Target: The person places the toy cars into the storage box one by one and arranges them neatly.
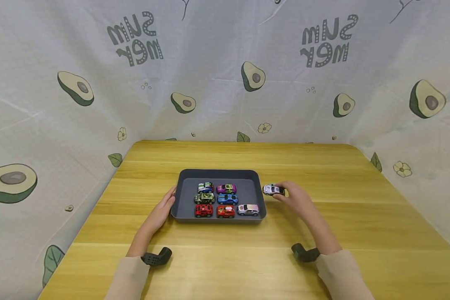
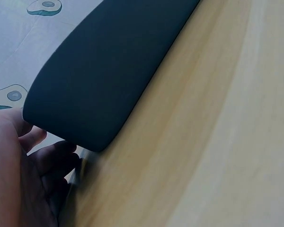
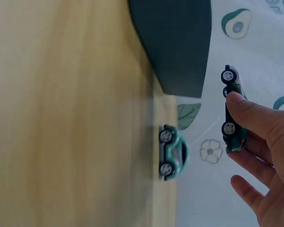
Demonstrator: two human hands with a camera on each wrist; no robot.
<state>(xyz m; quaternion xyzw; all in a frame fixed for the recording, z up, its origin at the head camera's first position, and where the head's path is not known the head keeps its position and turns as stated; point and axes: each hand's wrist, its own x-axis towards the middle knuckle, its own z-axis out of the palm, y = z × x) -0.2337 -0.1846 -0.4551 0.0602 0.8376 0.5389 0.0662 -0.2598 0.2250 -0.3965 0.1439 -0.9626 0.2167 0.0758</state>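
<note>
My right hand [image 1: 294, 199] pinches a white and black toy car [image 1: 273, 190] between thumb and fingers, just right of the dark grey tray [image 1: 217, 221]. In the right wrist view the held toy car [image 3: 229, 111] is raised, its wheels facing the table. A teal toy car [image 3: 173, 152] stands on the table beyond it, mostly hidden behind the held one from the head. At the tray's left side my left hand [image 1: 162, 211] rests with its fingers along the outer wall. Several toy cars lie in rows inside the tray, among them a purple one [image 1: 226, 189] and a blue one [image 1: 227, 199].
The wooden table [image 1: 225, 258] carries the tray near its middle. A white-and-pink toy car [image 1: 248, 209] sits in the tray's near right corner, beside a red toy car [image 1: 225, 211]. A patterned cloth [image 1: 217, 50] hangs behind the table.
</note>
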